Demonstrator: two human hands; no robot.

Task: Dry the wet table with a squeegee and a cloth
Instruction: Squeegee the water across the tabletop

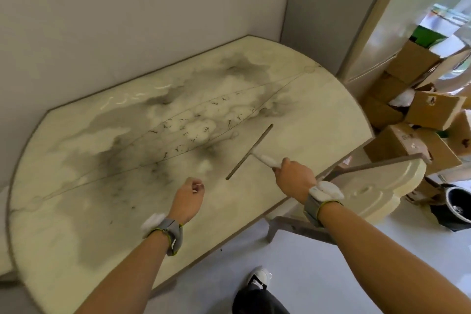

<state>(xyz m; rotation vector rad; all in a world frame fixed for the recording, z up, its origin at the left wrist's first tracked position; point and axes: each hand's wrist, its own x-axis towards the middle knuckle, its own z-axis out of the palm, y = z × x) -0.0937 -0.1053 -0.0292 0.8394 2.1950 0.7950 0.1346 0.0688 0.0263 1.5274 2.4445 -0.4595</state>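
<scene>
While the right hand is clenched round the white handle of the squeegee, I see its long dark blade resting on the marbled table, slanting across the right half of the top, a little in from the table's near edge. The left hand hovers over the table's near middle, left of the blade and apart from it, its fingers curled into a loose fist with nothing showing in them. Cardboard boxes are stacked off the table's right end, and I make out pale glints of wet toward its far side.
</scene>
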